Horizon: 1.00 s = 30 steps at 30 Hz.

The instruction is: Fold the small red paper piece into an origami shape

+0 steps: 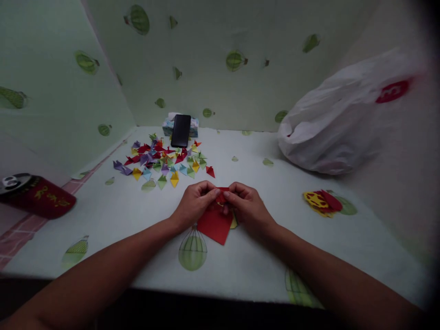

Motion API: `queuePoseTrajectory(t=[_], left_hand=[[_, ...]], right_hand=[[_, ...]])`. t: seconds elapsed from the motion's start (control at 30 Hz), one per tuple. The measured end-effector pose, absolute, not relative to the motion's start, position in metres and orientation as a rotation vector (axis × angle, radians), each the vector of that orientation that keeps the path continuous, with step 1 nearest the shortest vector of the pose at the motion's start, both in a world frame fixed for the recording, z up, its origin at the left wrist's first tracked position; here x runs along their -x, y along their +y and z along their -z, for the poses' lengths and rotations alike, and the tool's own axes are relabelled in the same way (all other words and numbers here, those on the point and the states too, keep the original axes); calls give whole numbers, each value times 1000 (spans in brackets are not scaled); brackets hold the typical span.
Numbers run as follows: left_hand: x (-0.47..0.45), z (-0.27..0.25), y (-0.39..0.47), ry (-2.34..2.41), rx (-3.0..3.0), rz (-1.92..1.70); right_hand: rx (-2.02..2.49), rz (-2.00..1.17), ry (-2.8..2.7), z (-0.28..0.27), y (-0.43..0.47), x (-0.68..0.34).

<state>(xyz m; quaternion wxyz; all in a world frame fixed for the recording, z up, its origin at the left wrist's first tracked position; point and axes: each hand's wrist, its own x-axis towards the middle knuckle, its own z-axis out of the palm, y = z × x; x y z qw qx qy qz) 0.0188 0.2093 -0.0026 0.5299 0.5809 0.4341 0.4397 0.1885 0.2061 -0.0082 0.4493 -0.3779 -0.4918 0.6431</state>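
Between my two hands is a small folded piece of red paper, pinched from both sides. My left hand grips its left side with thumb and fingertips, and my right hand grips the right. The thumbs nearly meet, so much of the folded paper is hidden. Just below lies a square sheet of red paper on the table, with a yellow edge showing beside it under my right hand. Beyond my left hand spreads a crowd of colourful folded paper cranes.
A black phone leans on a tissue box at the back. On the left stands a tilted-looking red can. A white plastic bag bulges at the right, with red and yellow paper pieces in front of it.
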Motion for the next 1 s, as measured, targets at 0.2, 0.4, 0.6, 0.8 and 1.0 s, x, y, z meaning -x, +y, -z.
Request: queuePoseTrajectory(t=[0.2, 0.4, 0.6, 0.8, 1.0], left_hand=[[-14, -5, 211, 1055, -1448, -1058], [-13, -5, 211, 1019, -1488, -1063], [-17, 4, 211, 897, -1247, -983], [-17, 2, 212, 863, -1175, -996], [-16, 1, 211, 909, -1174, -992]], right_hand=[[945, -1691, -1276, 9, 205, -191], [925, -1738, -1305, 9, 206, -190], [935, -1669, -1172, 12, 209, -188], [860, -1706, -1172, 17, 210, -189], [851, -1705, -1182, 20, 211, -191]])
